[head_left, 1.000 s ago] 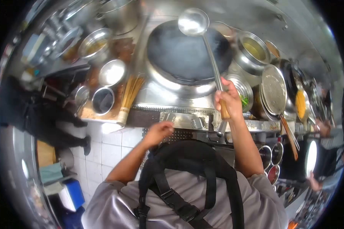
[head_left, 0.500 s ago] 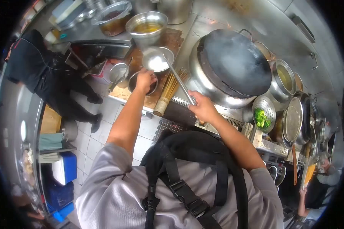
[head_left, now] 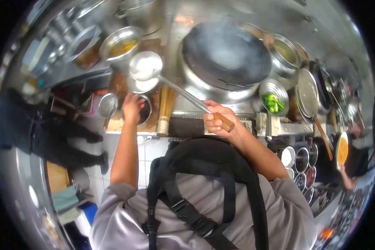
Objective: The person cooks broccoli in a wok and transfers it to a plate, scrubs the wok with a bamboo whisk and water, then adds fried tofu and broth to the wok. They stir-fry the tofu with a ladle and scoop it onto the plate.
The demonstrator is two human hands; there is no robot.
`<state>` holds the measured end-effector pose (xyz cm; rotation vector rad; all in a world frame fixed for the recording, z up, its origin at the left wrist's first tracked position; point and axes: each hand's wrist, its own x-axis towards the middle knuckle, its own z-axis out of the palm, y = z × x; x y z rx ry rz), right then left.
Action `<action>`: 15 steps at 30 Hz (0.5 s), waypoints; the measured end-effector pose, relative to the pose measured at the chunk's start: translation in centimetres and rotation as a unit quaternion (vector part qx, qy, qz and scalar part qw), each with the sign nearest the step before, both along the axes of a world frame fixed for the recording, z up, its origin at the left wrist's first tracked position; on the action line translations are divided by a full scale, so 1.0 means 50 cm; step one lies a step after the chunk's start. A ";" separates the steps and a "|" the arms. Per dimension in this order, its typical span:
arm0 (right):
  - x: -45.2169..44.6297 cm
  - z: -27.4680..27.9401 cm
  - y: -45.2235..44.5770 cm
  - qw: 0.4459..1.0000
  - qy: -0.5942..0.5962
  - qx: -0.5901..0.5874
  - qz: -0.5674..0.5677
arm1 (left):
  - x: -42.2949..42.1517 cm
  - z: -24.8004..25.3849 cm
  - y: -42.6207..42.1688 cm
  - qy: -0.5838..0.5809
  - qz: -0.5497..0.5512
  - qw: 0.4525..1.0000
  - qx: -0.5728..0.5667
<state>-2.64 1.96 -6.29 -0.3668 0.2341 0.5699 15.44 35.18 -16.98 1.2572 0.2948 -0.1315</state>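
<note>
My right hand (head_left: 219, 118) is closed around the wooden grip of a long-handled ladle (head_left: 183, 92). The ladle's round metal bowl (head_left: 146, 66) is raised over the wooden board, above a shiny metal bowl (head_left: 143, 86) that it partly covers. At the left rim of a dark-bottomed metal pot (head_left: 146, 112) is my left hand (head_left: 132, 107), fingers bent and slightly apart; nothing shows in it. A bundled bamboo brush (head_left: 166, 106) lies right of the pot. Smoke or steam rises from a large black wok (head_left: 225, 56) on the stove.
A perforated strainer (head_left: 275, 89) holds green vegetables (head_left: 273, 103) right of the wok. Yellow liquid fills a steel bowl (head_left: 123, 43). A mesh skimmer (head_left: 307, 93) rests on stacked pans. One person in dark clothes (head_left: 41, 125) stands at left; another person's hand holds an orange-topped plate (head_left: 342, 151).
The view has turned and shifted. The ladle's bowl has lifted and moved off the metal bowl beneath it. My left hand has moved toward the pot's left rim.
</note>
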 end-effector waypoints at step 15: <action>-0.056 0.049 -0.307 0.761 -0.037 -0.622 -0.182 | -0.295 0.065 -0.123 0.005 -0.055 0.997 0.058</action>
